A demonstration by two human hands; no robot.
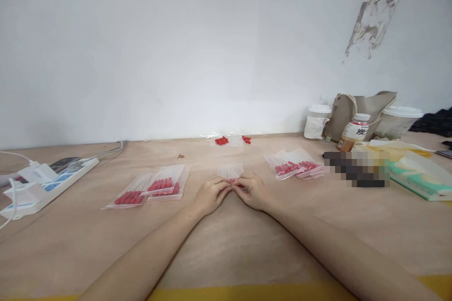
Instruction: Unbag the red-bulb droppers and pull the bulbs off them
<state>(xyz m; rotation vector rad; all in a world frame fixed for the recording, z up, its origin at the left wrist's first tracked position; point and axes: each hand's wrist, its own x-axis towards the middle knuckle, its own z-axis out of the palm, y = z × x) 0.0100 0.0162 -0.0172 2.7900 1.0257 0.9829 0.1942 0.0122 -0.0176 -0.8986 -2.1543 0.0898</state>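
Note:
My left hand [213, 193] and my right hand [252, 190] meet at the middle of the table, fingers pinched together on the near edge of a clear plastic bag [230, 170]. Inside it are thin white sticks with red ends, partly hidden by my fingers. To the left lie several similar filled bags [129, 196], overlapping one another. Another group of filled bags [289, 164] lies to the right. Near the wall, small red pieces [221, 140] rest on clear plastic, with a few more red pieces [246, 139] beside them.
A white power strip [70, 181] with plugs and cables is at the left, a dark phone [64, 163] behind it. At the right stand a lidded cup [318, 122], a bottle [354, 132], a beige bag [339, 115], another cup [399, 122] and a green-white tissue pack [420, 176].

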